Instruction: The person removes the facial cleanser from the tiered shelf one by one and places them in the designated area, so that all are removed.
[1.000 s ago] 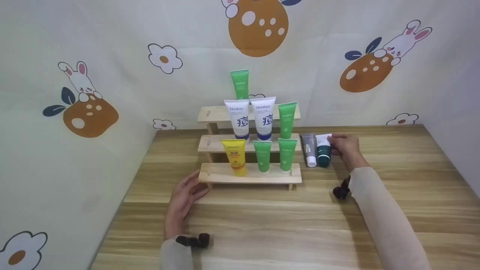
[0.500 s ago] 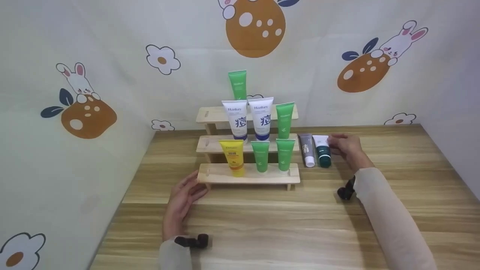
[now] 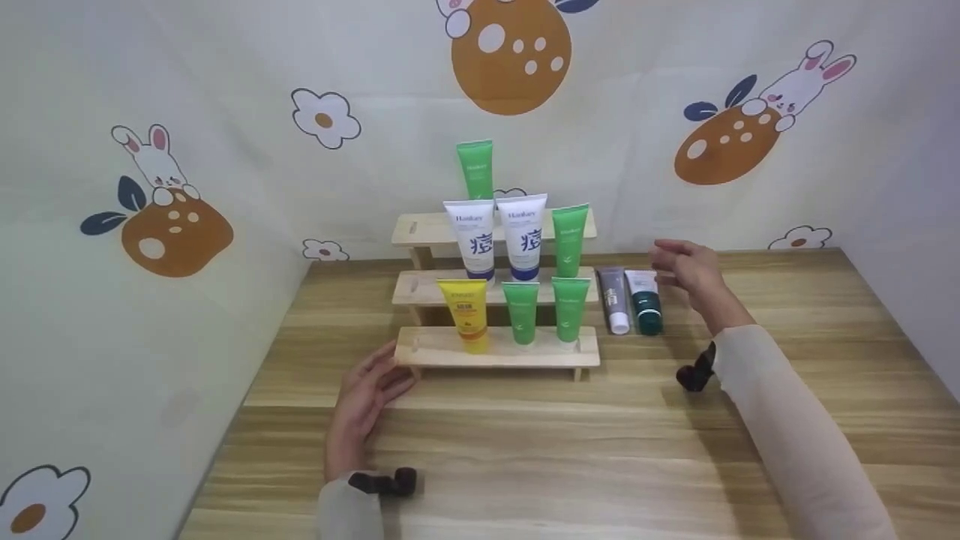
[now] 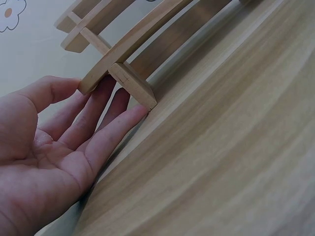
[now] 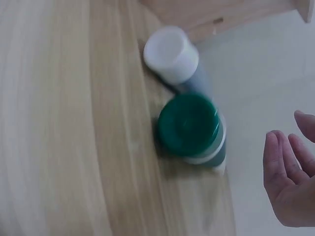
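Note:
A three-step wooden display stand [image 3: 499,360] carries several squeeze tubes standing on their caps: a yellow tube [image 3: 466,315], white tubes [image 3: 472,240] and green tubes [image 3: 522,315]. My left hand [image 3: 364,394] holds the left end of its lowest step; in the left wrist view the thumb is at the step's end and fingers reach beneath, beside the leg. Right of the stand, a grey tube [image 3: 615,300] and a white-and-green tube [image 3: 645,301] lie side by side on the table. My right hand [image 3: 690,277] hovers just beyond the white-and-green tube, fingers loosely bent, holding nothing.
The wood-grain table [image 3: 525,450] ends at a pale cloth backdrop [image 3: 375,187] printed with rabbits and flowers, close behind the stand. Another cloth side [image 3: 112,337] borders the table at the left. Black wrist cameras sit on both sleeves.
My right hand has come off the white-and-green tube and risen back and away from it, leaving it lying beside the grey tube. The left hand stays at the stand.

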A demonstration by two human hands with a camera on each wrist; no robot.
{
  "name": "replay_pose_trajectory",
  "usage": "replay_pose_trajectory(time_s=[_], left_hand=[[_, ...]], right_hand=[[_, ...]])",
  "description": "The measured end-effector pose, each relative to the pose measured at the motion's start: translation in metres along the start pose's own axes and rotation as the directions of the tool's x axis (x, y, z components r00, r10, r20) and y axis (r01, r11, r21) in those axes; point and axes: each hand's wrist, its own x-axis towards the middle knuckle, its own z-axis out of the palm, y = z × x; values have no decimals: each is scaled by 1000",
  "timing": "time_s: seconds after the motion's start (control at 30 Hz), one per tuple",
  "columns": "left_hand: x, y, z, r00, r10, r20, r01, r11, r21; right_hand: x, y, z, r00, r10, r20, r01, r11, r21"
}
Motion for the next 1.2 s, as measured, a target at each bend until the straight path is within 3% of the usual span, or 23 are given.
replay_pose_trajectory(time_s=[0.47,0.97,1.2], left_hand=[[1,0,1,999,-29,-37,30,999,33],[2,0,1,999,-21,-29,21,999,25],[1,0,-1,1000,6,1,-6,1000,15]], right_hand=[[-19,-46,31,987,-154,46,150,986,78],[-39,-115,52,925,-357,131,358,934,14],[-49,-138,64,909,-385,162,393,919,-23]])
